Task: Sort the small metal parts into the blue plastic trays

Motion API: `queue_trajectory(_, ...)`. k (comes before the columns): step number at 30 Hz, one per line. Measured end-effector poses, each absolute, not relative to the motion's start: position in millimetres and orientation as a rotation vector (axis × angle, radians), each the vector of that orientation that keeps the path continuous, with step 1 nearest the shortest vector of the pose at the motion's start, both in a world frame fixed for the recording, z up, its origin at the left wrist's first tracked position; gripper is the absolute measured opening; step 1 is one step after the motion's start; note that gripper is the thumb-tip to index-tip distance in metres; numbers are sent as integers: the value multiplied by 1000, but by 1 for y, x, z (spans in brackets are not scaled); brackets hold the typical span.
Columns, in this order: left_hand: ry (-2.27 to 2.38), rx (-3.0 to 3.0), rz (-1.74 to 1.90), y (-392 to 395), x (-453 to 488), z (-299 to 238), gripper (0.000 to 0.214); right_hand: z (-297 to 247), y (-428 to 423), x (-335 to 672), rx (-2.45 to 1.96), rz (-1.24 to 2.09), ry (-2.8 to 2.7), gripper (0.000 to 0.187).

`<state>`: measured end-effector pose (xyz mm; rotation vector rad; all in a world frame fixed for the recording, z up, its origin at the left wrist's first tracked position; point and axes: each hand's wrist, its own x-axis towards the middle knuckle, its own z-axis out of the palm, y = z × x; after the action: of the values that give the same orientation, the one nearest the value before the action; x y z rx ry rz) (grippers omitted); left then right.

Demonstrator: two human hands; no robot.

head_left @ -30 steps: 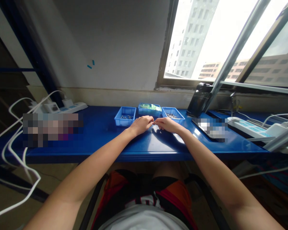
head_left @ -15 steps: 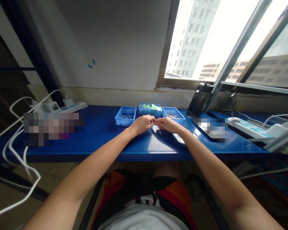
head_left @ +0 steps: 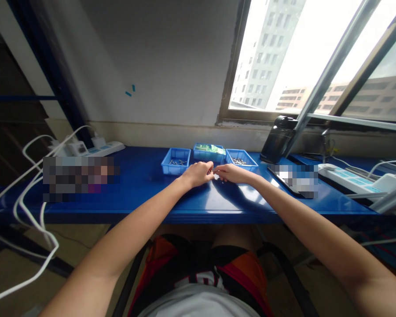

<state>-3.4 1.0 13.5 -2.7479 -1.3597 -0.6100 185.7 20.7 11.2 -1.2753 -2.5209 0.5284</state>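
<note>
Both hands were out over the blue bench (head_left: 145,193), meeting right in the middle. The left hand (head_left: 199,173) had its fingers curled in and the right hand (head_left: 232,172) was the same, tips almost touching each other. Between them was a tiny thin part (head_left: 214,169), looked like metal, pinched from both sides just above the bench top. Way too small to say what it actually was.

Just behind the hands sat three little blue trays in a row. The left tray (head_left: 176,161) had a few small metal bits in it, the middle tray (head_left: 207,152) was set a bit further back with something green inside, and the right tray (head_left: 241,159) held a pile of small metal pieces, near the right hand's knuckles.

Off to the left there was a white power strip (head_left: 100,149) with white cables (head_left: 36,207) looping down off the edge. A black container (head_left: 278,138) stood to the right by the window (head_left: 303,57), and another strip (head_left: 348,179) lay further right.
</note>
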Motion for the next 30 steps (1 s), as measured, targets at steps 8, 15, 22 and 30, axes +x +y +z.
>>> queue_trajectory(8, -1442, -2746, -540, 6, -4, 9, 17, 5, 16, 184, -1322, 104, -2473, 28)
queue_trajectory(15, -1422, -2774, -456, 2, -4, 12, 18, 4, 7, 184, -989, -147, -2319, 22)
queue_trajectory(22, -1402, -2786, -467, 2, -5, 12, 18, 6, -12, 185, -937, -191, -2258, 23)
queue_trajectory(30, -1423, -2789, -482, 1, -5, 13, 16, 1, 0, 183, -1101, -99, -2307, 20)
